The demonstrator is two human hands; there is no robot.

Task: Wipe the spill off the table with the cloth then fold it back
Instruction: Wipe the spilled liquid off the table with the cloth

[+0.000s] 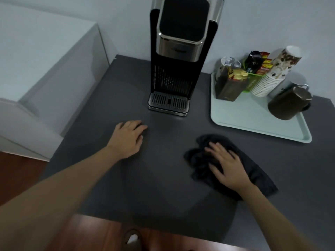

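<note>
A dark, crumpled cloth point(203, 160) lies on the dark grey table point(163, 187), right of centre. My right hand point(226, 167) presses flat on top of the cloth, fingers spread and pointing up-left. My left hand point(129, 137) rests palm down on the bare table to the left, fingers loosely curled, holding nothing. I cannot make out any spill on the dark surface.
A black and silver drinks machine point(174, 69) stands at the back centre. A pale tray point(253, 122) at the back right carries stacked paper cups point(275, 73), sachet holders and a brown mug point(288, 104). A white cabinet point(45, 73) adjoins the table's left side.
</note>
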